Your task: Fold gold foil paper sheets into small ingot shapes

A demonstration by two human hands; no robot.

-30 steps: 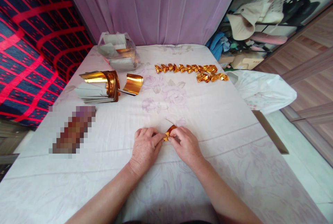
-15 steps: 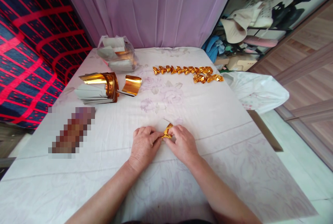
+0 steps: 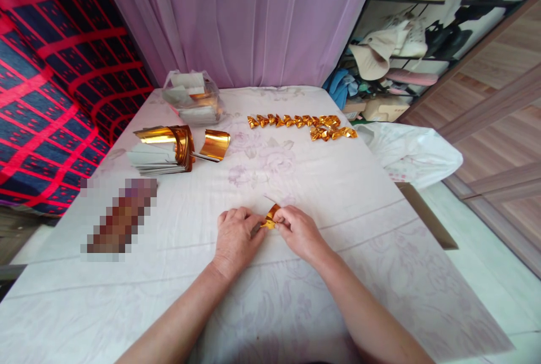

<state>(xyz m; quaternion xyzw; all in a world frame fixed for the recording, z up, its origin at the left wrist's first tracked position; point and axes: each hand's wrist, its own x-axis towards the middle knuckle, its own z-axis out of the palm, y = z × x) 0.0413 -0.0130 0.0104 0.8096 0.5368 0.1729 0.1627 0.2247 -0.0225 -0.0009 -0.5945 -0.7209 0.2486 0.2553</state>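
Both of my hands meet near the front middle of the table [image 3: 363, 223], which is covered with a pale floral cloth. My left hand [image 3: 235, 238] and my right hand [image 3: 298, 231] pinch a small piece of folded gold paper [image 3: 270, 217] between their fingertips, just above the cloth. Most of the paper is hidden by my fingers. A row of finished folded gold pieces [image 3: 302, 124] lies at the far side of the table.
A stack of gold and silver paper sheets [image 3: 163, 150] sits at the left, with a curled gold sheet [image 3: 215, 143] beside it. A clear plastic bag of paper [image 3: 192, 96] stands behind. A white plastic bag [image 3: 412, 152] hangs off the right edge. A blurred patch lies at the left front.
My hands stay together on the gold paper and shift their fingers slightly. The camera has tilted a little, so everything sits lower in view.
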